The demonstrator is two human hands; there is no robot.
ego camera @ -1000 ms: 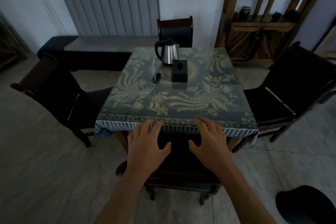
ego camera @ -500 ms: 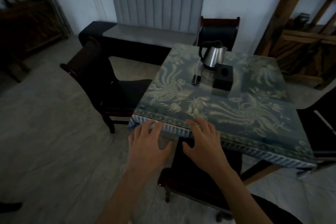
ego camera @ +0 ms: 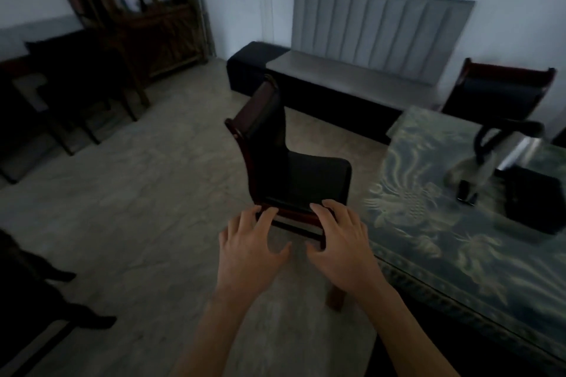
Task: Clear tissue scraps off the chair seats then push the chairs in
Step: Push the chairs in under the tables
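Note:
A dark wooden chair [ego camera: 294, 174] with a black padded seat and back stands pulled out from the left side of the table [ego camera: 459, 242]. I see no tissue scrap on its seat. My left hand [ego camera: 251, 251] and my right hand [ego camera: 340, 251] hover side by side in front of me, fingers spread and holding nothing, overlapping the chair's near edge in the picture. Whether they touch it I cannot tell. Another dark chair [ego camera: 502, 92] stands at the table's far side.
On the patterned blue tablecloth stand a steel kettle [ego camera: 505, 150], a black tissue box [ego camera: 533, 205] and a small dark object [ego camera: 467, 194]. A grey padded bench [ego camera: 352, 76] lines the back wall. Dark wooden shelving [ego camera: 144, 18] stands at the back left. Open tiled floor [ego camera: 137, 208] lies to the left.
The view has swung left, from the near chair under the table's front edge to the chair on the left side. Both hands have lifted off the near chair's back and stay spread.

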